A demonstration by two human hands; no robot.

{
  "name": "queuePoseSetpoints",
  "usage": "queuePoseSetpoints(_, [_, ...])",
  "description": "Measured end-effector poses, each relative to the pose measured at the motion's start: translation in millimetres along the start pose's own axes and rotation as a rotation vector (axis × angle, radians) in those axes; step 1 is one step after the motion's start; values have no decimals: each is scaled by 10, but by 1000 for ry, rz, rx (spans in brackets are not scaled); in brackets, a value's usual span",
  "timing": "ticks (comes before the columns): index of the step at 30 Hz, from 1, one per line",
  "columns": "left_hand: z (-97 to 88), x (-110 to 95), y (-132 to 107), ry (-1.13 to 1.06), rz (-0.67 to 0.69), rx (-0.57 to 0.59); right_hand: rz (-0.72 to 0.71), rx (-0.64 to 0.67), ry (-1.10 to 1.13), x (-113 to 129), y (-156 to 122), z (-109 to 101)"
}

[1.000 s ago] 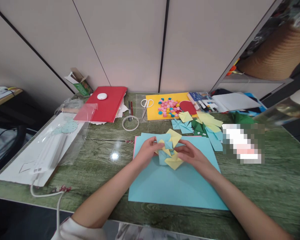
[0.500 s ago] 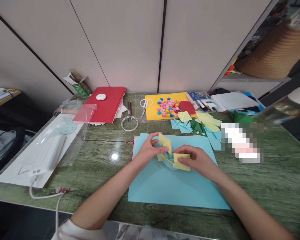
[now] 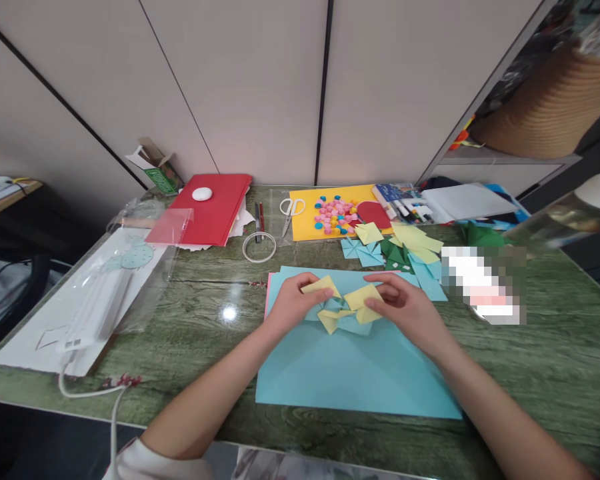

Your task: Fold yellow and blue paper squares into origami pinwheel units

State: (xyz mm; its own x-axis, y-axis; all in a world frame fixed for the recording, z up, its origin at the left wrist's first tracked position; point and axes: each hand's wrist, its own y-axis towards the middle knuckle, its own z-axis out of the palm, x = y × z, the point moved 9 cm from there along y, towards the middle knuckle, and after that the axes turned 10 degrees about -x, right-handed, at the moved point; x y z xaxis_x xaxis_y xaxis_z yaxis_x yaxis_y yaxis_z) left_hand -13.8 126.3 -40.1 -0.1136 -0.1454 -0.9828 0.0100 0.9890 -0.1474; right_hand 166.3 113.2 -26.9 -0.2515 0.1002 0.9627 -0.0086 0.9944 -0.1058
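Between my two hands is a folded paper piece (image 3: 333,322) with pale yellow flaps and light blue parts. My left hand (image 3: 296,300) pinches its left yellow flap between thumb and fingers. On the other side, my right hand (image 3: 405,308) grips the right yellow flap, thumb in front and fingers behind. The piece is held above a stack of light blue paper sheets (image 3: 350,380), with a pink edge showing at the stack's left. My fingertips behind the flaps are partly hidden.
Behind the stack lie blue folded papers (image 3: 363,252), yellow folded papers (image 3: 415,240), scissors (image 3: 287,225) and a roll of tape (image 3: 259,259). Colourful small balls (image 3: 333,215) rest on a yellow sheet. At left are a red folder (image 3: 213,210) and a white power strip (image 3: 97,310).
The folded paper piece has been turned and opened wider, its left flap tipping down to the left. My right hand has shifted slightly right and up.
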Motion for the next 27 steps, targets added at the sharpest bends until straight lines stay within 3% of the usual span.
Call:
queuePoseSetpoints(9, [41, -95, -61, 170, 116, -1, -360, -126, -433, 261, -153, 28])
queuePoseSetpoints(15, [55, -191, -137, 333, 207, -1, -596, -87, -492, 371, -275, 144])
queuePoseSetpoints(21, [86, -181, -137, 380, 222, 48, -678, -41, -503, 416, -322, 187])
queuePoseSetpoints(27, [137, -212, -174, 387, 226, 126, -652, -30, -520, 427, -323, 179])
